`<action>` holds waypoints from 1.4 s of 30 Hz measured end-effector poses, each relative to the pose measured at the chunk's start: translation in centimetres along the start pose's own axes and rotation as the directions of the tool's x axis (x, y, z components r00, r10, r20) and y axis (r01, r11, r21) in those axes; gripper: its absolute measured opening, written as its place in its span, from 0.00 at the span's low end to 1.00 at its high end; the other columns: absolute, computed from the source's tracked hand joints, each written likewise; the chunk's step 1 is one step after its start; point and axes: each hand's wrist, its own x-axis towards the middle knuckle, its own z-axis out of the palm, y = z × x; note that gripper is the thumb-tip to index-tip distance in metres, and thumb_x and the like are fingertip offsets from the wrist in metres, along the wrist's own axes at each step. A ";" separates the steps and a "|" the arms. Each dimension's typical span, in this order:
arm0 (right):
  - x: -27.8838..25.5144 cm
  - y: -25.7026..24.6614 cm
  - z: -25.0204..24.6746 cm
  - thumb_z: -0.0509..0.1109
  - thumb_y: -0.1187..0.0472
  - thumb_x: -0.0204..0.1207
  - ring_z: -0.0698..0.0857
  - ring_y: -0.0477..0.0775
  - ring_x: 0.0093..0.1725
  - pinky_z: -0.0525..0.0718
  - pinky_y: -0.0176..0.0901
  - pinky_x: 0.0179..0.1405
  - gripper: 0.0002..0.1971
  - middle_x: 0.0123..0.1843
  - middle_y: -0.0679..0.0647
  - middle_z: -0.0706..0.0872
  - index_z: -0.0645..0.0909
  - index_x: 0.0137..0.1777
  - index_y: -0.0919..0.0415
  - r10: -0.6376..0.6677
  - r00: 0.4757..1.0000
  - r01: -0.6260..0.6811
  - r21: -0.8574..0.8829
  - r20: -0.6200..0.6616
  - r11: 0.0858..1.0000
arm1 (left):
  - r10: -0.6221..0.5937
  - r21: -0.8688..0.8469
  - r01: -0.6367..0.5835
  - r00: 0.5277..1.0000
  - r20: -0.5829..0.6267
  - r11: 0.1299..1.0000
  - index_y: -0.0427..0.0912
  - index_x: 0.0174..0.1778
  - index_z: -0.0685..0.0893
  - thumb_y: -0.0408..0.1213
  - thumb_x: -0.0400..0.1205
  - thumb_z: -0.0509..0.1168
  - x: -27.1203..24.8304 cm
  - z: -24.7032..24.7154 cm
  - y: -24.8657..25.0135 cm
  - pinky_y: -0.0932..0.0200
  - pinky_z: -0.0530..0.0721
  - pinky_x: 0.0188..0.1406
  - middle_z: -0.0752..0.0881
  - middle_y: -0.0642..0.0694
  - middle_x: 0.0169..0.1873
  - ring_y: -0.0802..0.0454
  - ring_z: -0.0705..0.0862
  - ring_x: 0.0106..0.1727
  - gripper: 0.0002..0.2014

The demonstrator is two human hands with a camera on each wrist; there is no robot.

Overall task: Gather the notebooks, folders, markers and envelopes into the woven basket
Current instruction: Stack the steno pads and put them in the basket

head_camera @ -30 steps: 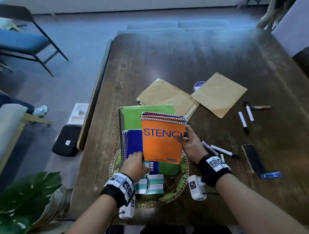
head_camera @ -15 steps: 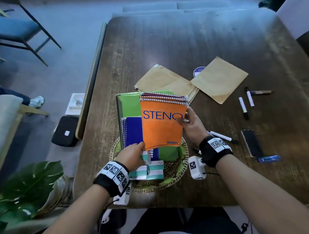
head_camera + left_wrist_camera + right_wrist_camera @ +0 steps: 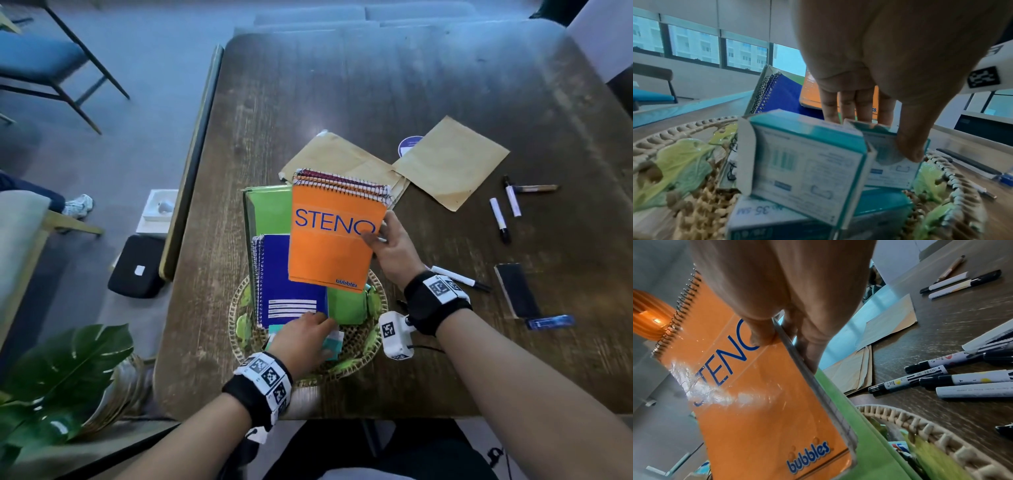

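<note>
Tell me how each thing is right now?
Orange notebook: held by right hand, lifted over basket.
Blue notebook: leaning in basket.
Teal boxes: gripped by left hand.
Envelopes: flat on table.
Markers: capped, on table.

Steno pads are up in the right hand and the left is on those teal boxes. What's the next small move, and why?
Probably slide the teal boxes aside with the left hand, then lower the steno pads: the boxes crowd the woven basket, and the right hand holds the pads above it.
</note>
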 end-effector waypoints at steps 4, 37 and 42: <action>-1.0 0.8 1.5 0.70 0.63 0.85 0.90 0.59 0.58 0.90 0.56 0.55 0.12 0.61 0.52 0.90 0.80 0.63 0.47 0.026 0.991 -0.021 -0.036 0.132 0.999 | -0.026 0.016 0.026 1.000 0.001 1.000 0.51 0.66 0.76 0.58 0.77 0.71 0.4 0.3 0.2 0.52 0.79 0.54 0.82 0.50 0.60 0.46 0.81 0.61 0.26; -1.7 5.1 3.0 0.69 0.64 0.85 0.85 0.54 0.68 0.84 0.55 0.69 0.20 0.68 0.48 0.85 0.74 0.74 0.48 0.194 0.949 -0.147 -0.195 0.248 0.970 | -0.668 -0.620 0.437 0.718 -0.196 0.652 0.46 0.84 0.56 0.58 0.66 0.81 0.3 -1.7 -7.7 0.42 0.65 0.79 0.59 0.43 0.81 0.43 0.62 0.82 0.56; -0.3 5.5 4.1 0.67 0.59 0.86 0.84 0.52 0.67 0.80 0.62 0.72 0.16 0.68 0.49 0.86 0.73 0.72 0.48 0.234 0.954 -0.168 -0.313 0.187 0.935 | -0.675 -0.685 0.466 0.736 -0.051 0.560 0.43 0.85 0.55 0.62 0.63 0.80 1.8 -3.1 -9.0 0.40 0.69 0.79 0.58 0.40 0.82 0.41 0.64 0.81 0.60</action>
